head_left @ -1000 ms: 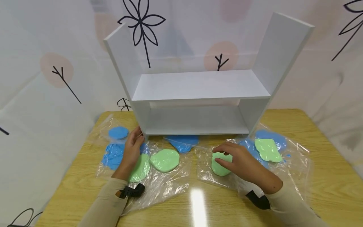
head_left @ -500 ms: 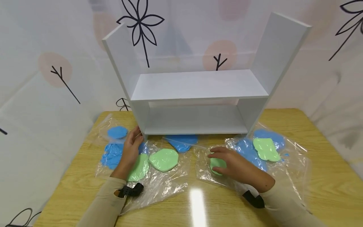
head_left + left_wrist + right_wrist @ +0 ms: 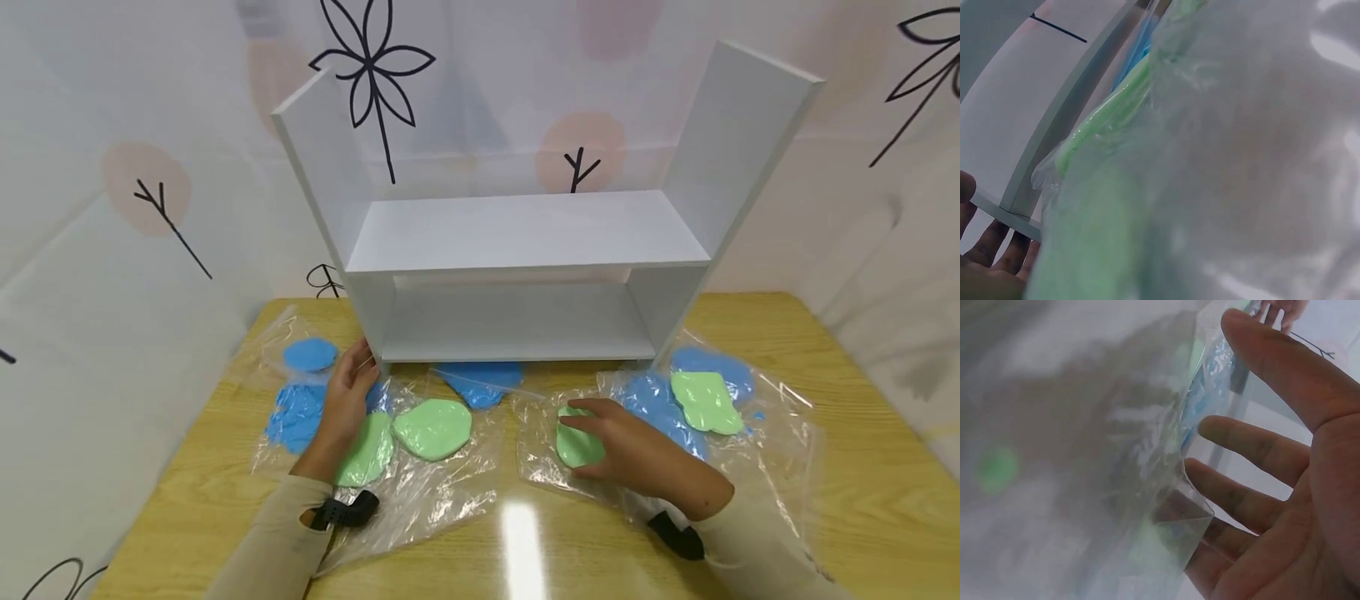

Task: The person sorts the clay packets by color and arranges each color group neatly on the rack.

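In the head view my left hand (image 3: 347,404) is at the lower left corner of a white shelf unit (image 3: 525,237), its fingers along the outside of the side panel. The left wrist view shows those fingers (image 3: 988,244) partly hidden behind the panel's edge. How firmly they touch cannot be told. My right hand (image 3: 630,442) hovers with spread, loosely bent fingers over a flat green slime patch (image 3: 573,442) in a clear plastic bag (image 3: 536,458). In the right wrist view this hand (image 3: 1291,506) holds nothing, and bag plastic covers much of the picture.
Further green slime (image 3: 433,429) and blue slime (image 3: 298,412) lie in bags along the shelf's front left. To the right are another green patch (image 3: 705,402) and a blue one (image 3: 660,408). Everything stands on a wooden table (image 3: 420,567) before a patterned cloth (image 3: 225,75).
My right hand has shifted slightly left and its fingers have moved a little over the green slime. My left hand stays at the shelf corner.
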`<state>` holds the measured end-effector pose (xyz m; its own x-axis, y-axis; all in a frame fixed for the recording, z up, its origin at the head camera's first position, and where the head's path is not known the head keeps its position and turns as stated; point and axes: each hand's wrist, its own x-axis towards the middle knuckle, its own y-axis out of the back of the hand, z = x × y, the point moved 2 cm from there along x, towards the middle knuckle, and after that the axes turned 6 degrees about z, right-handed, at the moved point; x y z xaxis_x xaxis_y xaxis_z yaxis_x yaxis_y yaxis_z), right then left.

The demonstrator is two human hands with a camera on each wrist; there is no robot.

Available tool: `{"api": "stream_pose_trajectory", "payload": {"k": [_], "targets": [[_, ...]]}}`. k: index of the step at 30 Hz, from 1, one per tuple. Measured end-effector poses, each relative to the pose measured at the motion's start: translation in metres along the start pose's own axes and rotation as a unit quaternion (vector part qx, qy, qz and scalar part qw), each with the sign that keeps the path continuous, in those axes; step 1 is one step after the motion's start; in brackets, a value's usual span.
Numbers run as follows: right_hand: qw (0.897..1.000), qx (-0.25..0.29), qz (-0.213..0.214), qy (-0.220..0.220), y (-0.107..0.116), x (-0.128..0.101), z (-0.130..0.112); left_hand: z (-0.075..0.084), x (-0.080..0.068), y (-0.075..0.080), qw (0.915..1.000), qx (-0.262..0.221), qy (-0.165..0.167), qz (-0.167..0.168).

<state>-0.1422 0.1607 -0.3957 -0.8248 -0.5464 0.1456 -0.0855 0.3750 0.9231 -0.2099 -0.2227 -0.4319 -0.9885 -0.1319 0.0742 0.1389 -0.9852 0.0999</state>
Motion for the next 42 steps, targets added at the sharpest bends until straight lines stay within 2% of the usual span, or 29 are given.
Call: {"api": "stream_pose_trajectory", "payload": {"k": [7,16,20,27,34,42], "targets": [[1.000,-0.001,-0.025,-0.019,-0.001,0.000,0.000,0.001,-0.002,0.004,1.0000,0.007,0.000,-0.001],[1.000,-0.016,-0.020,-0.005,-0.004,0.000,-0.002,0.001,-0.001,0.003,0.9999,0.001,-0.010,-0.006],[1.000,-0.003,-0.021,-0.002,-0.007,-0.001,-0.002,-0.001,-0.002,0.003,1.0000,0.002,-0.004,-0.005],[0.999,-0.016,-0.025,0.011,-0.011,-0.002,-0.002,-0.002,-0.003,0.003,1.0000,-0.007,-0.003,0.000],[1.000,0.009,-0.019,-0.018,-0.010,-0.003,-0.004,0.000,-0.001,0.000,1.0000,-0.006,-0.003,-0.003],[0.999,0.002,-0.027,-0.032,-0.012,-0.004,-0.005,-0.001,-0.001,-0.001,1.0000,-0.007,-0.002,-0.004]]}}
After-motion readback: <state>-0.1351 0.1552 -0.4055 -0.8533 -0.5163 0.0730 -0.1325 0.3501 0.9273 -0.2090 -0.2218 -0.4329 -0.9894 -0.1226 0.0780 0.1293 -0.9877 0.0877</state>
